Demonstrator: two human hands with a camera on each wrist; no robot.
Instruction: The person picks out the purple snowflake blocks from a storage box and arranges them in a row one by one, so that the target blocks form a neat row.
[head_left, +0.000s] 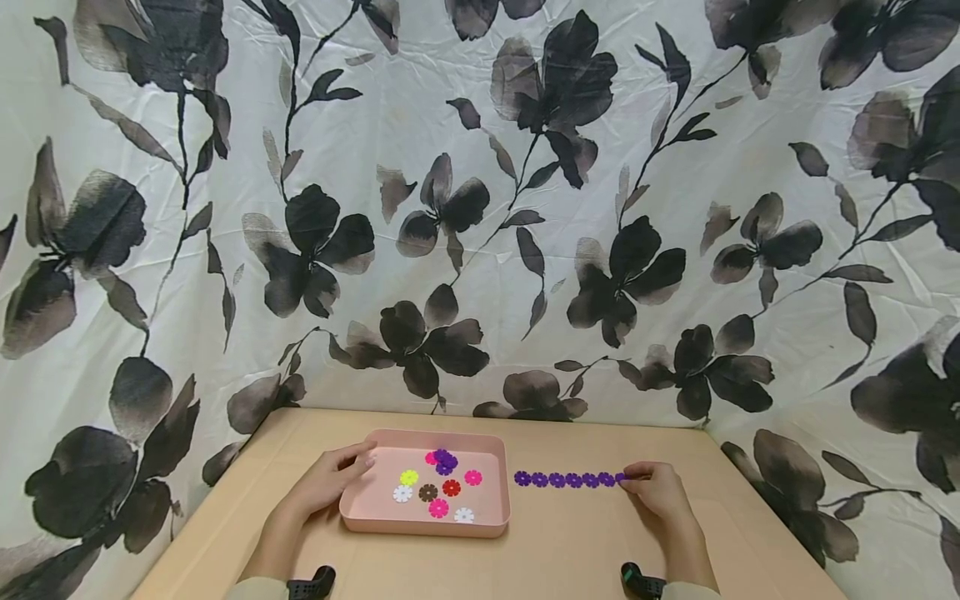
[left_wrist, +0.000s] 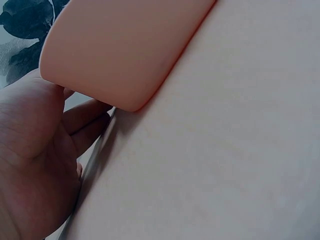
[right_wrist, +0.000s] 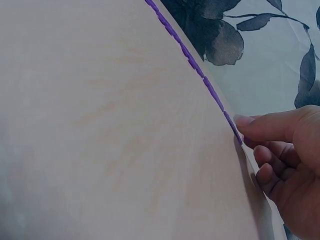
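- The left hand [head_left: 330, 481] lies low and left of centre in the head view, forearm running up from the bottom edge, fingers stretched loosely along the left wall of a shallow pink plastic tray [head_left: 358, 517] — touching its rim, curled round nothing.
- The left wrist view shows the same contact: the palm [left_wrist: 30, 165] in the lower left, the tray's rounded corner [left_wrist: 125, 50] just above it.
- Inside the tray lie loose flower-shaped plastic discs [head_left: 438, 487] in yellow, white, brown, red, pink and purple.
- The right hand [head_left: 658, 492] sits right of centre, knuckles raised, wrist on the pale wooden tabletop [head_left: 570, 550].
- Its thumb and fingertips are pinched together on the right end of a row of purple flower discs [head_left: 566, 480] — a straight line running from just beside the tray to the hand.
- In the right wrist view the row [right_wrist: 195, 65] runs diagonally from the top edge down to the thumb tip [right_wrist: 245, 122]; the other fingers curl beneath.
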